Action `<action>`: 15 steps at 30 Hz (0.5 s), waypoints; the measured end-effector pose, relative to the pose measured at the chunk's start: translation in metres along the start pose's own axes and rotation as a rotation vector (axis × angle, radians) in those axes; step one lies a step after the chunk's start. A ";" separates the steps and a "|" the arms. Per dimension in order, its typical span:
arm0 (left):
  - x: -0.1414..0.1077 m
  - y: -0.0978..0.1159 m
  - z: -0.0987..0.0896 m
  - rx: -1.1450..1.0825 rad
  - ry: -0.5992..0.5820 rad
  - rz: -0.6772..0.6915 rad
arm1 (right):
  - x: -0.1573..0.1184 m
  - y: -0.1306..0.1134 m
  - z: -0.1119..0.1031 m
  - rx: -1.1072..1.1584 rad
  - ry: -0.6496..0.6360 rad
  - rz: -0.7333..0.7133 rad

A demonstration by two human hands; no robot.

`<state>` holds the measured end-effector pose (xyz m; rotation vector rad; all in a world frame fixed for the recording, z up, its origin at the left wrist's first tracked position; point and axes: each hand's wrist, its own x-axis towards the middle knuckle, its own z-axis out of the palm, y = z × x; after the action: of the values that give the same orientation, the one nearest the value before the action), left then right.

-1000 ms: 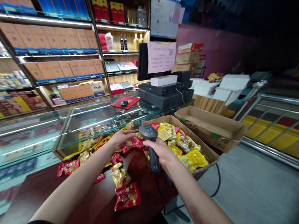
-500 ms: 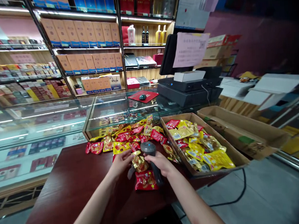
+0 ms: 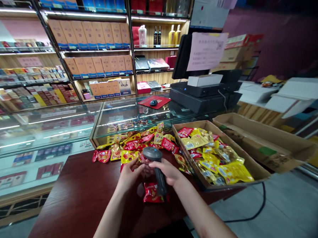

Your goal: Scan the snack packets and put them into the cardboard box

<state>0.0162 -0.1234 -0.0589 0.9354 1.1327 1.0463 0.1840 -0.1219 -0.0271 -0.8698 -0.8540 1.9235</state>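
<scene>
In my right hand [image 3: 169, 171] is a dark handheld barcode scanner [image 3: 160, 179], its round head tilted forward over the snack pile. My left hand [image 3: 130, 175] is close beside the scanner, with thumb and fingers closed around a small snack packet [image 3: 147, 171] that is mostly hidden between the hands. Just below them a red snack packet [image 3: 151, 193] lies on the dark red table, partly covered by the scanner handle. Beyond my fingers spreads a loose pile of red, yellow and gold snack packets [image 3: 132, 144].
A cardboard box [image 3: 186, 153] of packets stands at the right, beside another open cardboard box [image 3: 258, 138]. Behind the table [image 3: 80, 194] are a glass display counter [image 3: 129, 115], a mouse on a red mat [image 3: 160, 102] and a monitor [image 3: 181, 57]. Stocked shelves line the back.
The scanner has shifted slightly left with my right hand, closer to my left hand. My left fingers have closed around the gold packet, which is now mostly covered. The view has shifted slightly.
</scene>
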 end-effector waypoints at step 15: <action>0.006 0.013 0.000 -0.293 -0.093 -0.064 | 0.001 -0.008 -0.006 -0.125 0.075 -0.113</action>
<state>0.0144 -0.1142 -0.0481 0.7027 0.8979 1.0714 0.1918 -0.1163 -0.0242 -0.9412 -0.9661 1.7438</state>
